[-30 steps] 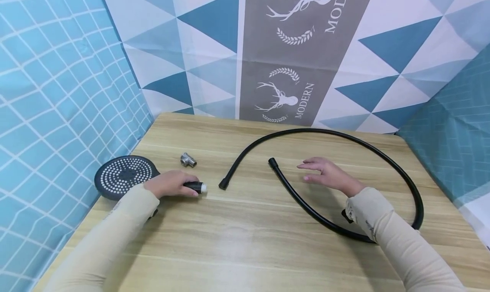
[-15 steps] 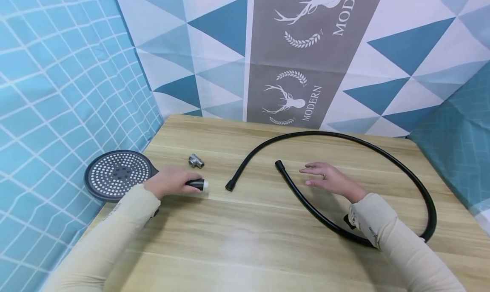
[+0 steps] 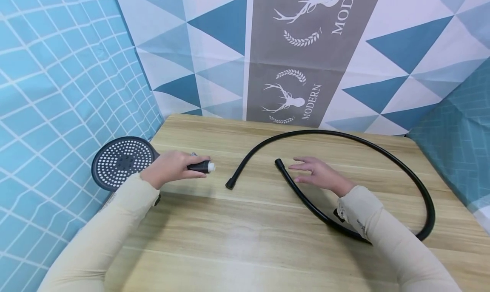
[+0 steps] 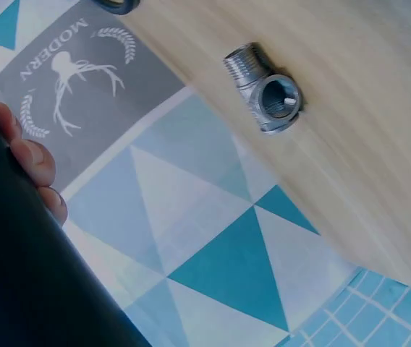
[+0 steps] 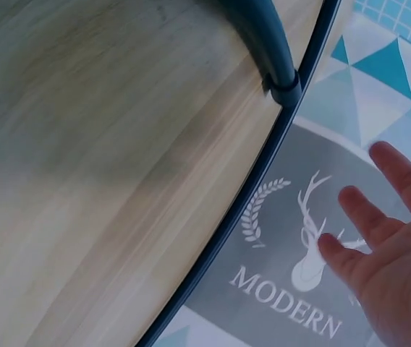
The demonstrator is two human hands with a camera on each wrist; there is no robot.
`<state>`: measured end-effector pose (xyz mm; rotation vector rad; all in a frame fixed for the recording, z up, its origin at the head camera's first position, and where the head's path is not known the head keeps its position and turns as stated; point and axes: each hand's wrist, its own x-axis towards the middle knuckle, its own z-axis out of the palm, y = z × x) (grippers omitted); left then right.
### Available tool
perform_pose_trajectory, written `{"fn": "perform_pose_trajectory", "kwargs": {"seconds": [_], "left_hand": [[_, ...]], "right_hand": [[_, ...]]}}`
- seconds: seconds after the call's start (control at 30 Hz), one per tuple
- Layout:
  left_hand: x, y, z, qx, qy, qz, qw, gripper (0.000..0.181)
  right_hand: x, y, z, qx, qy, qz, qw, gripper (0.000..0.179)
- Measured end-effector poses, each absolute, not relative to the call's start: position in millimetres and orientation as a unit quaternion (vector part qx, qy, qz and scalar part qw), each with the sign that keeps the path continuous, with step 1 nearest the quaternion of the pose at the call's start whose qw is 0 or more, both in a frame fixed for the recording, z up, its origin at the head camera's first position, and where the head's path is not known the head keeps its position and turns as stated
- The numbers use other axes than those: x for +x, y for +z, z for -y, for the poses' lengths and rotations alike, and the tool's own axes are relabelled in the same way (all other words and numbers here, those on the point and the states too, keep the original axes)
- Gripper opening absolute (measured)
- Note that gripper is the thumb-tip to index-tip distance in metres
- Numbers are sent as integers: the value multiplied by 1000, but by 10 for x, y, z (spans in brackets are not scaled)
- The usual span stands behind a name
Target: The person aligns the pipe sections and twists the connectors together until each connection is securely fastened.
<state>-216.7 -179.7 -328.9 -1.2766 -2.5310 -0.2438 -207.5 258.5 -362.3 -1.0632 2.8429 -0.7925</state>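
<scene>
My left hand point(image 3: 172, 166) grips the handle of a black shower head point(image 3: 123, 161), whose round face with pale nozzles tilts up at the left. The handle's white-tipped end pokes out past the fingers. In the left wrist view the dark handle point(image 4: 39, 253) fills the lower left, fingertips curled over its edge. My right hand point(image 3: 319, 175) hovers with fingers spread, holding nothing, close to one end of a black shower hose point(image 3: 344, 134). That hose lies in a wide loop on the table, both ends toward the middle. The right wrist view shows the hose end point(image 5: 286, 90) apart from the fingers.
A small chrome threaded fitting point(image 4: 263, 90) lies on the wooden table point(image 3: 229, 249) behind the left hand, mostly covered in the head view. Blue tiled sheeting point(image 3: 57, 113) borders the left edge, and a patterned backdrop point(image 3: 214, 41) stands behind.
The left hand has raised the shower head from the table and moved slightly right and back, now covering most of the chrome fitting. The right hand has shifted slightly left toward the hose end.
</scene>
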Motion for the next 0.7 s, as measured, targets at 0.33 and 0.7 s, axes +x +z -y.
{"fn": "perform_pose_trajectory", "kwargs": {"seconds": [0.33,0.7], "left_hand": [[-2190,-3284,1755,-467,-83,863,173,49],[-2231,-3300,1669,-486,-86,847,199,52]], "right_hand": [[-2143,-3646,-2438,-307,-286,-907,38,53],[-2221,-3640,-2220,-348,-253,-902,34,49]]}}
